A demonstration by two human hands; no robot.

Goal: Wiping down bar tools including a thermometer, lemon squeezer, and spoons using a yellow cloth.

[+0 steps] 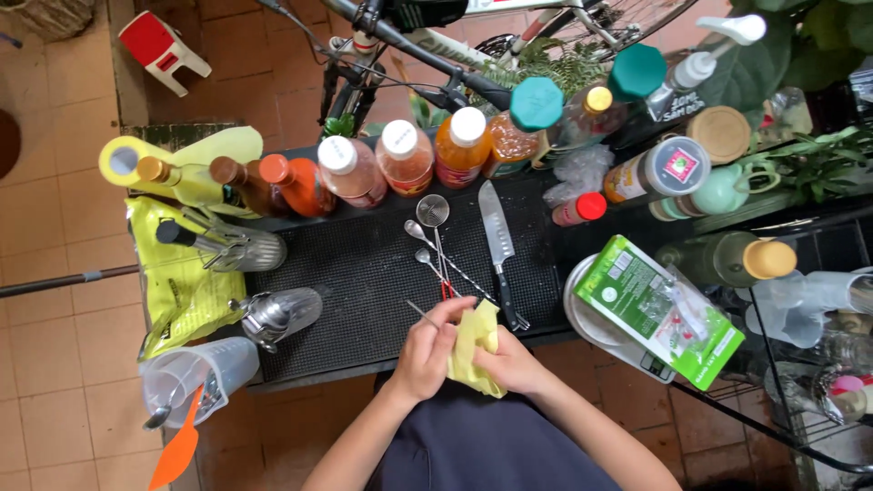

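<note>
Head view: I see both hands, left hand [426, 350] and right hand [511, 362], fingers closed on the yellow cloth [475, 350] around a thin metal tool [421, 314]; best to wipe along its stem, clear of the knife [498, 245].

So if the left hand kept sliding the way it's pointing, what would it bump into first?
The left hand points up and to the right across the black mat. Past the yellow cloth it holds, it would probably meet the knife first, at its handle, though depth is hard to judge.

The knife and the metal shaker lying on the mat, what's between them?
In the head view, bar spoons and a small strainer lie between the knife and the shaker.
</note>
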